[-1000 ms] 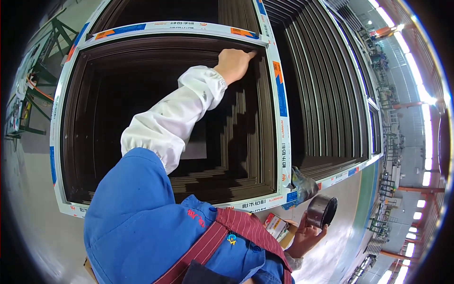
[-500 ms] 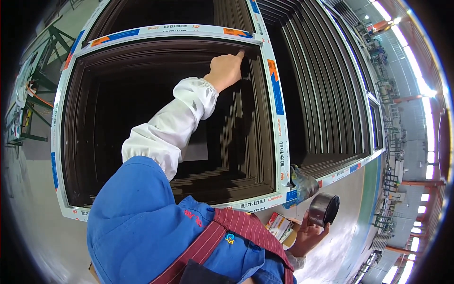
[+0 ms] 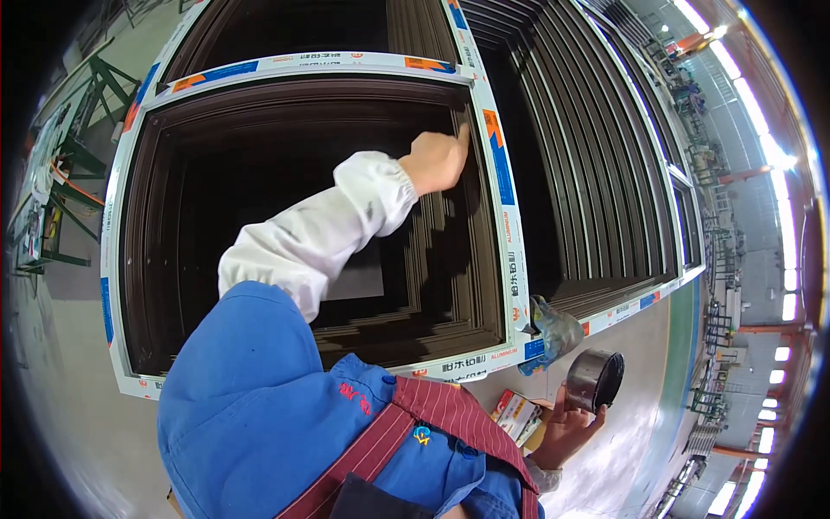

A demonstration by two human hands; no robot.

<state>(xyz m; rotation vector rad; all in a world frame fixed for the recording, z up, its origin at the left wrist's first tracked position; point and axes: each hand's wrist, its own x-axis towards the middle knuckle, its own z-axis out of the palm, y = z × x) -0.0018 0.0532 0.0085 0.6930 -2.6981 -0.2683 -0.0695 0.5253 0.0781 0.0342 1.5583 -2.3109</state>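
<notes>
In a white sleeve cover, my left hand (image 3: 434, 163) reaches over a dark brown metal window frame (image 3: 346, 353) edged with white printed tape. One finger is stretched out against the frame's right inner side near the upper corner. Its other fingers curl under, and whatever they may hold is hidden. At the lower right, my right hand (image 3: 564, 426) is closed around the underside of a dark round tin (image 3: 595, 381). The tin is tilted, its blackish open face turned to the right.
Similar frames (image 3: 596, 164) are stacked to the right and beyond. A stained, crumpled cloth or glove (image 3: 558, 333) hangs by the near right corner. Below it are a red and white printed packet (image 3: 516, 415) and cardboard. Green metal stands (image 3: 78, 156) stand at the far left.
My left hand has slid right and toward me, down the frame's right inner side. My right hand and the tin stay nearly still.
</notes>
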